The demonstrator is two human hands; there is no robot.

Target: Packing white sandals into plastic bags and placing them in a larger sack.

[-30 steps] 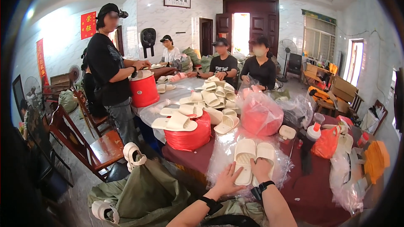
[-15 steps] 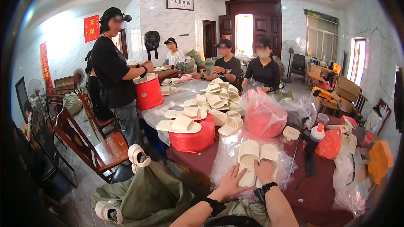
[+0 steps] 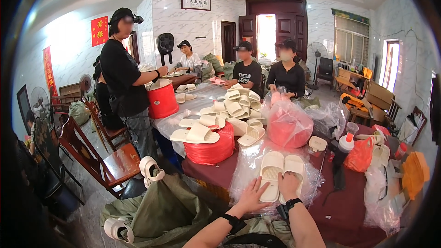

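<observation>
A pair of cream slippers lies side by side on clear plastic bags in front of me, toes pointing away. My left hand point(image 3: 252, 194) is open, fingers spread, with its fingertips against the outer side of the left slipper point(image 3: 271, 177). Bunched fingers of my right hand point(image 3: 288, 186) grip the right slipper point(image 3: 295, 166) near its strap; their tips are partly hidden. Beneath the pair, the clear plastic bags point(image 3: 243, 172) spread over a dark red tablecloth point(image 3: 342, 216).
Cream slippers point(image 3: 236, 105) are heaped beyond. Others rest on a red twine roll point(image 3: 209, 149); a plastic-wrapped red roll point(image 3: 288, 126) stands right of them. A bottle point(image 3: 344, 146) and red bag point(image 3: 359, 156) are at right. A green sack point(image 3: 165, 206) hangs at left. Several people work around the table.
The slipper pair has shifted very slightly away from me, with both hands still on it. Across the table, a seated person's raised hand has lowered toward a pink slipper.
</observation>
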